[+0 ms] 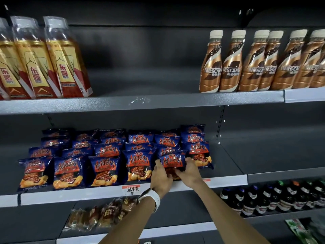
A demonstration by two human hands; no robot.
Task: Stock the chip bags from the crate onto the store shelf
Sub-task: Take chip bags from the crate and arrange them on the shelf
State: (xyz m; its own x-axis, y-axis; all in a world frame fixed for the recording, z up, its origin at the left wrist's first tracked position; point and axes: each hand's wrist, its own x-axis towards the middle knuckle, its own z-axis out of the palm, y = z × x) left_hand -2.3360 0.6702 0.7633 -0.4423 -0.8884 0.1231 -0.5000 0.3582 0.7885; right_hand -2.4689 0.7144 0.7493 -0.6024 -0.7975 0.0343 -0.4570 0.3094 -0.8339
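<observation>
Both forearms reached up and forward to the middle shelf (105,192), where the left hand (161,178), a white watch (154,197) on its wrist, and the right hand (189,170) met on one blue-and-orange chip bag (173,162) at the front of its row. Each grip was curled onto that bag, left fingers on its left edge and lower front, right fingers on its right edge, the bag standing upright at the shelf's front lip. It stood among the other chip bags (103,170) lined up in rows, beneath coffee bottles (230,62) and yellow drink bottles (35,60).
</observation>
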